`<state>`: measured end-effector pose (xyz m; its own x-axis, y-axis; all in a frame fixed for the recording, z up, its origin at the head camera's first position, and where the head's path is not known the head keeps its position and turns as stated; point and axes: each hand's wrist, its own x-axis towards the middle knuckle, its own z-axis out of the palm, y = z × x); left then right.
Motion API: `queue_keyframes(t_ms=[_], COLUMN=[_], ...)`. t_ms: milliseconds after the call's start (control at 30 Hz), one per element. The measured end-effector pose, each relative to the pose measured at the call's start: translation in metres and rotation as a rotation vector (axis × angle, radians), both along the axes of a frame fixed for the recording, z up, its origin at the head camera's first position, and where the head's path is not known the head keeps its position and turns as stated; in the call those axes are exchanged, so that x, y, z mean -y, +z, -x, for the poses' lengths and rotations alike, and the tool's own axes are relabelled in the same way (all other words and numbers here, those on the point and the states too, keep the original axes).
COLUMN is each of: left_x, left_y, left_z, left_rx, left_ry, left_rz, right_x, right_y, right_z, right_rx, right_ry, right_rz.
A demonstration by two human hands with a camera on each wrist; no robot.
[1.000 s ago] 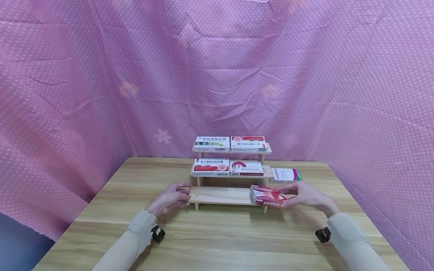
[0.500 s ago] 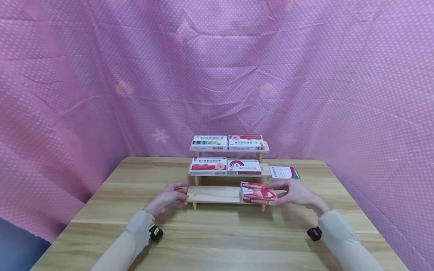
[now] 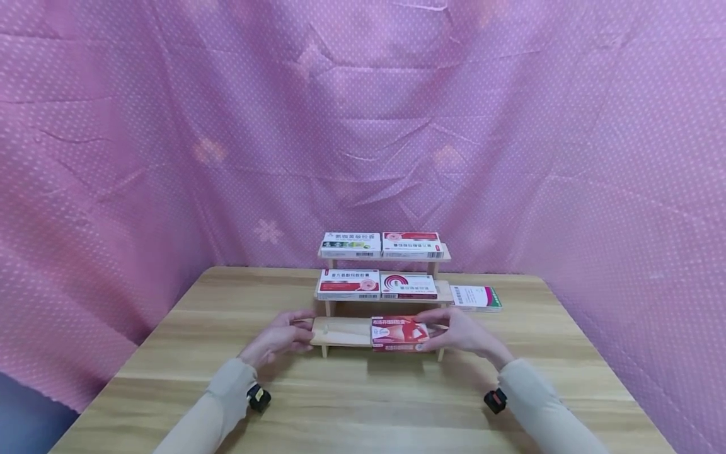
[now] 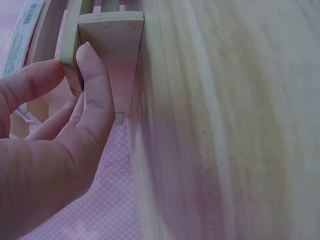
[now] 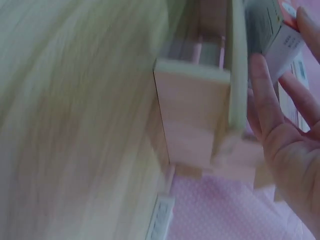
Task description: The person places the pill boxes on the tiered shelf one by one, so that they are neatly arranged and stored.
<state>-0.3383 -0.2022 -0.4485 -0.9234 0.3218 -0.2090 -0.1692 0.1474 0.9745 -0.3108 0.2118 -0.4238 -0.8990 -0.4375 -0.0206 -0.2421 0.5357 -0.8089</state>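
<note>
A red medicine box (image 3: 396,334) lies over the right half of the lowest tier of a three-tier wooden display stand (image 3: 343,328). My right hand (image 3: 462,334) holds the box by its right end, thumb in front and fingers behind. In the right wrist view, the box's white end (image 5: 286,49) shows between the fingers, above the tier's board. At the stand's left end, my left hand (image 3: 280,337) pinches the edge of the lowest tier. The left wrist view shows thumb and forefinger on either side of that board (image 4: 70,47).
Two medicine boxes fill most of the top tier, a green-and-white one (image 3: 351,244) and a red-and-white one (image 3: 412,244). Two more, a left box (image 3: 348,285) and a right box (image 3: 408,287), lie on the middle tier. Another box (image 3: 476,298) rests on the table right of the stand.
My right hand has carried the red box leftward, from the lowest tier's right end further in along it. The left hand has stayed at the stand's left end.
</note>
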Motion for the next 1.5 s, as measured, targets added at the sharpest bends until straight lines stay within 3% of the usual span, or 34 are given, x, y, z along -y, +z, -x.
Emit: queue_keyframes(t_ms=[367, 933, 1500], left_x=[-0.001, 0.0, 0.001], left_y=[-0.002, 0.0, -0.002], left_z=[0.002, -0.001, 0.0], left_rx=[-0.009, 0.017, -0.02], left_ry=[-0.005, -0.004, -0.011], left_rz=[0.011, -0.003, 0.004], right_x=[0.033, 0.08, 0.1], right_y=[-0.008, -0.019, -0.017], right_z=[0.007, 0.005, 0.01], right_rx=[0.007, -0.07, -0.048], right_ry=[-0.083, -0.081, -0.074], right_rz=[0.076, 0.136, 0.106])
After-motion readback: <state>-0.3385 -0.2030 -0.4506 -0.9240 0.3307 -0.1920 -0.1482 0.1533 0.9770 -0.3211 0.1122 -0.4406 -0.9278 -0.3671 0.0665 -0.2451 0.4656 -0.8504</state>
